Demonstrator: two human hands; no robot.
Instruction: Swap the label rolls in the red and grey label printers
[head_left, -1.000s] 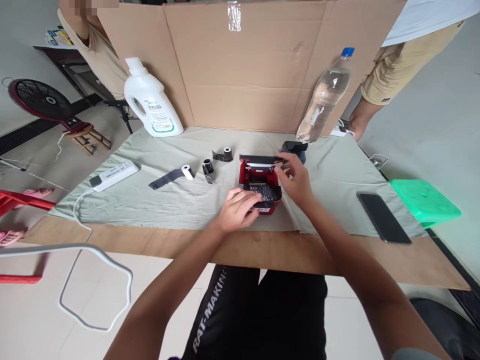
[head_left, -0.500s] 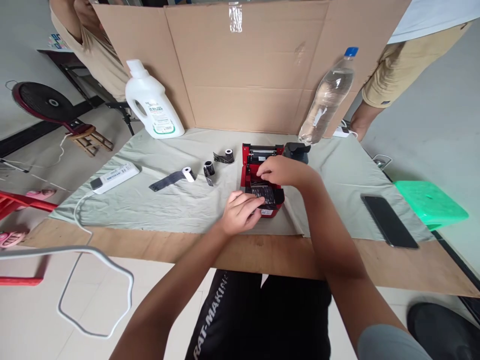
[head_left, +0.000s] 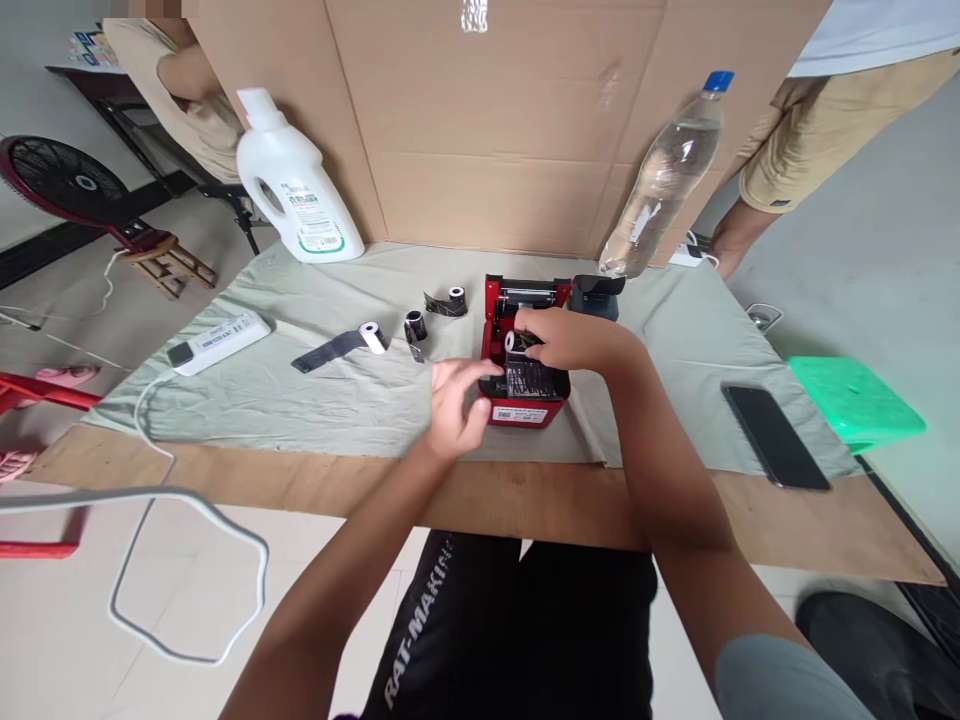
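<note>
A small red and black printer (head_left: 520, 412) stands open on the cloth, its lid raised at the back. My right hand (head_left: 583, 340) reaches over it from the right, fingers closed on a paper roll (head_left: 511, 342) with a white core. A dark, streaked strip of the paper hangs toward the printer's front. At the printer's left front corner is my left hand (head_left: 456, 405), fingers apart and holding nothing; its fingertips are at the edge, but I cannot tell whether they touch. Right behind the printer sits a black device (head_left: 598, 297).
Several dark paper rolls, one a white-ended roll (head_left: 372, 338), lie left of the printer. A power strip (head_left: 220, 343), white jug (head_left: 289, 190), water bottle (head_left: 664, 180) and phone (head_left: 776, 437) are around the table. A cardboard panel (head_left: 487, 200) stands behind; people are beyond it.
My left hand has moved left off the paper strip and opened. My right hand has the roll, now visible, raised at the printer. The view has shifted slightly.
</note>
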